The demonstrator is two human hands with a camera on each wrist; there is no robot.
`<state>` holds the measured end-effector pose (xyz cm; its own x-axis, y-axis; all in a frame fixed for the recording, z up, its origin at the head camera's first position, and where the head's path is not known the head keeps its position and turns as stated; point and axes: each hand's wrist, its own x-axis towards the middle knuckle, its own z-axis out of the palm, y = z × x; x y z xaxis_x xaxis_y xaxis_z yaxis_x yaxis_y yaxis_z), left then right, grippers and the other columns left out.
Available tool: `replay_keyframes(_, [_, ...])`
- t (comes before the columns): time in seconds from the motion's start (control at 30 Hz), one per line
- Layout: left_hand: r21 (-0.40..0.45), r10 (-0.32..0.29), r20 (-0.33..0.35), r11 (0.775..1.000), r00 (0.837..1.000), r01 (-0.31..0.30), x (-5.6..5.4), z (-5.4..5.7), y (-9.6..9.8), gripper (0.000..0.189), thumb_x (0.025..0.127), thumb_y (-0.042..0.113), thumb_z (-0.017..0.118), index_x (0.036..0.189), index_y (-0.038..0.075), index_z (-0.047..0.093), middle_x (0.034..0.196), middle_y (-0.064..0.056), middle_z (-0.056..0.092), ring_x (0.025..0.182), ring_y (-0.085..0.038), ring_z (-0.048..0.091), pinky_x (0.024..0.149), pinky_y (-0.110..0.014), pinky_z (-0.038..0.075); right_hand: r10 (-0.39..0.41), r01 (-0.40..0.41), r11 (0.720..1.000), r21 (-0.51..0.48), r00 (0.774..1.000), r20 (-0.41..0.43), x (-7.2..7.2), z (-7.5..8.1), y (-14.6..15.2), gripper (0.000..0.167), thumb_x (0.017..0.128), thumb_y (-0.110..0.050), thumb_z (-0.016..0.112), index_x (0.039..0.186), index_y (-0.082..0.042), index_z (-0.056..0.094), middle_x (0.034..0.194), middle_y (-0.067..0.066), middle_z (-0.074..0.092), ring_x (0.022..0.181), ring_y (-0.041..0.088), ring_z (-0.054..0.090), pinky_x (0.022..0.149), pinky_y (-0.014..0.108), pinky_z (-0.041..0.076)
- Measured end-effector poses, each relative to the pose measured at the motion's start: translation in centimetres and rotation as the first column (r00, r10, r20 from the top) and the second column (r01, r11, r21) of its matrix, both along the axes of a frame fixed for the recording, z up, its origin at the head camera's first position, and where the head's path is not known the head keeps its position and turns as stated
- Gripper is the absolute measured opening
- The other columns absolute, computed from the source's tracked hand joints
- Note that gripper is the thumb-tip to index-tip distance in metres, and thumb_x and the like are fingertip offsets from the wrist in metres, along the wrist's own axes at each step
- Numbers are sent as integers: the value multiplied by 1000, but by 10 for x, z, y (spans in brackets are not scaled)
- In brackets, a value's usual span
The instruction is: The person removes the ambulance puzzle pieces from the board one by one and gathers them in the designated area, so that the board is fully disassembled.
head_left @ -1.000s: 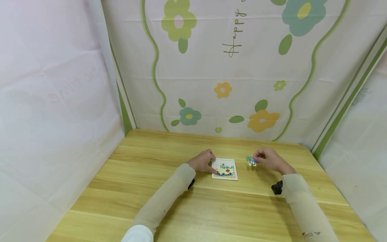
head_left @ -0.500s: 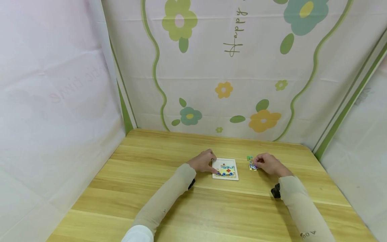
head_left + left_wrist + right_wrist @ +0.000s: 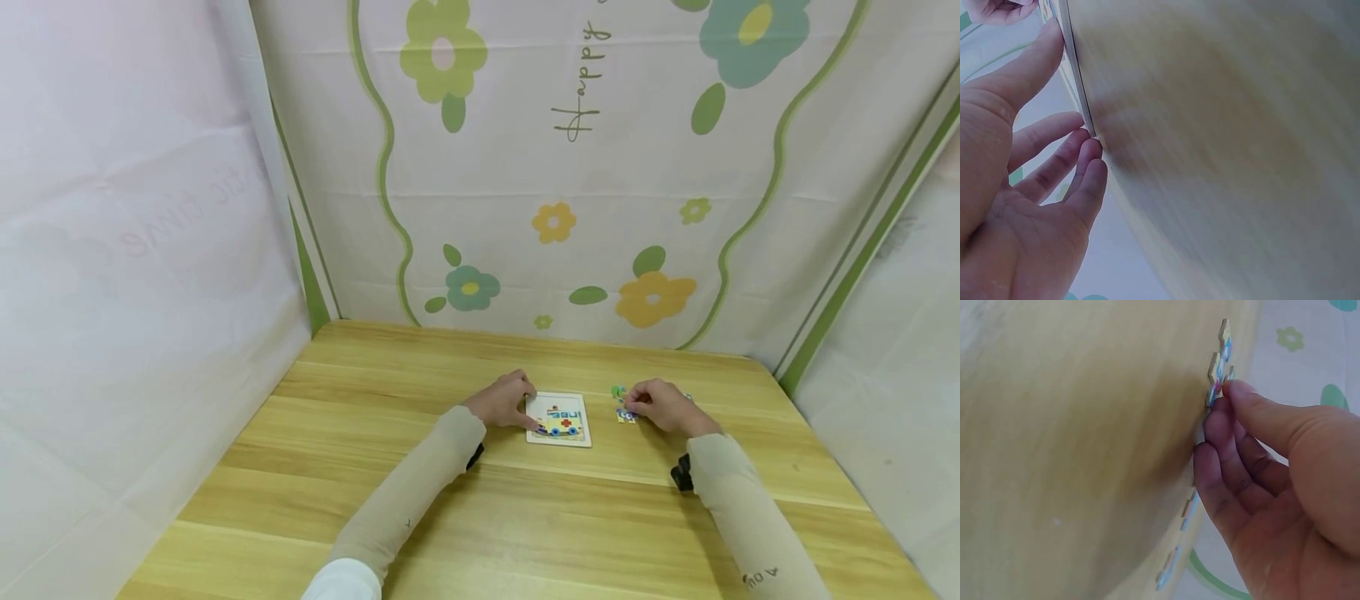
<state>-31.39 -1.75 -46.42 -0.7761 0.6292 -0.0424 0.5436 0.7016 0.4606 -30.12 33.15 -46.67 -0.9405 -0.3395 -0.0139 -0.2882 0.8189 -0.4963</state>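
Observation:
The white-framed jigsaw puzzle board [image 3: 558, 442] lies flat on the table, part of its yellow ambulance picture showing. My left hand [image 3: 498, 402] rests at the board's left side, thumb on the lower left and fingers at the upper left corner. In the left wrist view the thumb [image 3: 1029, 69] extends along the board, and the fingertips touch its corner. My right hand [image 3: 666, 405] is over the small puzzle pieces [image 3: 627, 415] right of the board. In the right wrist view its thumb and fingertips pinch a piece [image 3: 1229, 377], mostly hidden by them.
A green piece [image 3: 618, 391] lies beyond the right fingertips. Another piece [image 3: 688, 397] peeks out behind the right hand. More pieces [image 3: 1169, 567] lie along the wooden table [image 3: 480, 517] in the right wrist view. A flowered cloth [image 3: 495, 158] hangs behind the table.
My right hand has come slightly down and towards me, and the purple and yellow piece near its fingertips now sits lower. The left hand and the board have stayed in place.

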Motion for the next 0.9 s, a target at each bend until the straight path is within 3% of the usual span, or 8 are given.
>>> replay_keyframes(0.3, [-12, -10, -9, 1000, 1000, 10, -2, -3, 1, 61, 92, 37, 82, 140, 3, 66, 137, -9, 57, 109, -14, 53, 98, -26, 50, 26, -26, 1000, 11, 1000, 3, -2, 10, -18, 11, 101, -11, 71, 107, -3, 76, 98, 5, 74, 88, 14, 64, 78, 30, 55])
replay_keyframes(0.47, [-29, -4, -18, 1000, 1000, 4, -5, -4, 0, 61, 92, 38, 82, 140, 5, 66, 136, -7, 57, 109, -13, 52, 98, -25, 50, 105, -104, 994, -10, 994, 25, -4, 18, -45, 19, 100, -7, 72, 116, 2, 74, 105, 9, 74, 93, 17, 67, 82, 35, 58])
replay_keyframes(0.7, [-22, -6, -8, 1000, 1000, 6, -8, -5, 1, 62, 91, 39, 83, 140, 4, 66, 134, -7, 57, 108, -13, 53, 100, -27, 50, 209, -209, 978, 2, 978, 18, -6, 15, -79, 18, 99, -3, 71, 117, 1, 75, 107, 8, 76, 93, 13, 67, 83, 34, 59])
replay_keyframes(0.9, [-24, -12, -16, 1000, 1000, 12, -11, -7, 2, 61, 91, 41, 83, 138, 4, 68, 131, -6, 58, 108, -12, 54, 100, -26, 50, 233, -233, 972, -6, 971, 50, -8, 8, -98, 22, 98, -1, 72, 120, 2, 75, 111, 11, 76, 95, 13, 68, 85, 35, 60])
